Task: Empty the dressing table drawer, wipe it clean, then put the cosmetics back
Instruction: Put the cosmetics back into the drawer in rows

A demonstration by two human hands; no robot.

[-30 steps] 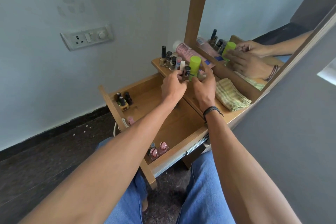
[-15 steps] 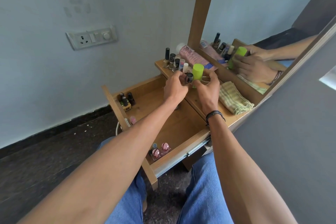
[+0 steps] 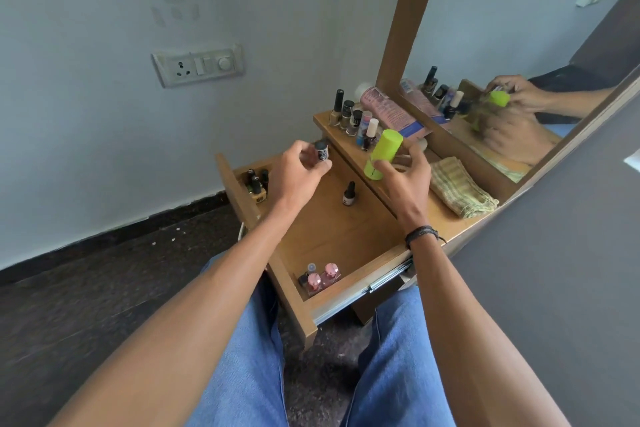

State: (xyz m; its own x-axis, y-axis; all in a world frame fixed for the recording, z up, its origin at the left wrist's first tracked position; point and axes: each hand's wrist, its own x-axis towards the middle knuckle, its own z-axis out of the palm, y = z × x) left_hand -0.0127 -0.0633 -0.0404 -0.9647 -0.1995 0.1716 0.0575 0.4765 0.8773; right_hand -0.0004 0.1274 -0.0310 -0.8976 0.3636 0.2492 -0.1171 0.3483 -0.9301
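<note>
Looks to me like the put-it-back stage. The striped cloth (image 3: 460, 187) lies folded on the bench (image 3: 453, 227) at the right, and the drawer (image 3: 332, 232) is pulled wide open with little groups parked in its corners.

The left hand (image 3: 299, 170) pinches a small dark-capped bottle (image 3: 321, 152) upright between thumb and fingertips, over the far end of the drawer. The right hand (image 3: 403, 177) is wrapped round the lower part of a lime-green bottle (image 3: 382, 154), which is tilted with its top pointing up and away, right at the bench's front lip. One item per hand makes sense, since they're small and tippy.

Why corners? My guess is the walls stop stuff from sliding when the drawer moves. The dark bottles (image 3: 256, 184) huddle in the far left corner and the pink bottles (image 3: 322, 276) sit in the near corner. A lone little bottle (image 3: 349, 193) stands by itself toward the far end.

As for room, there's plenty of bare wood between those groups, so lowering straight down looks easy. A few watch-outs:
- The drawer's right side runs in under the bench top, so I reckon the green one has to come left before it drops.
- The lone bottle is just below both hands.
- The row of little bottles (image 3: 353, 118) on the far bench stands near the green bottle's top, with the mirror (image 3: 519, 28) frame behind it. A careless swing could bowl them over.
</note>
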